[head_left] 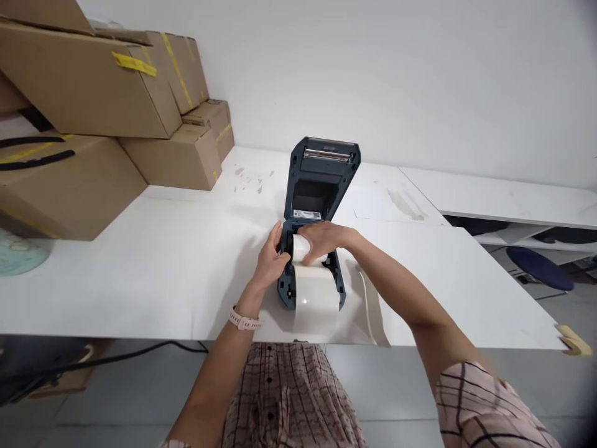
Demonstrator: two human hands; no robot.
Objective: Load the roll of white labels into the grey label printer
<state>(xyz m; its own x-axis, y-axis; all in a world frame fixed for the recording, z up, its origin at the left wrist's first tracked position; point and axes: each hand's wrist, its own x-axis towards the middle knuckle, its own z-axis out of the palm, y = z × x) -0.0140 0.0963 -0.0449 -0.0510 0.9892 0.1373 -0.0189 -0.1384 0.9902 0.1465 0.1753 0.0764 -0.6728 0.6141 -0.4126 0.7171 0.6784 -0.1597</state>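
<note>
A dark blue-grey label printer (285,297) stands on the white table with its lid (321,177) raised. Inside its bay sits a white label roll (301,247), and a strip of label paper (318,298) runs from it over the printer's front edge. My right hand (319,241) lies over the top of the roll, fingers curled round it. At the printer's left side, my left hand (272,258) has its thumb on the inner edge by the roll's end and its fingers along the outer wall.
Cardboard boxes (170,152) are stacked at the left. A loose strip of backing paper (373,305) hangs at the table's front edge, right of the printer. The white table (186,249) meets a wall behind. A blue stool (538,267) stands at the right.
</note>
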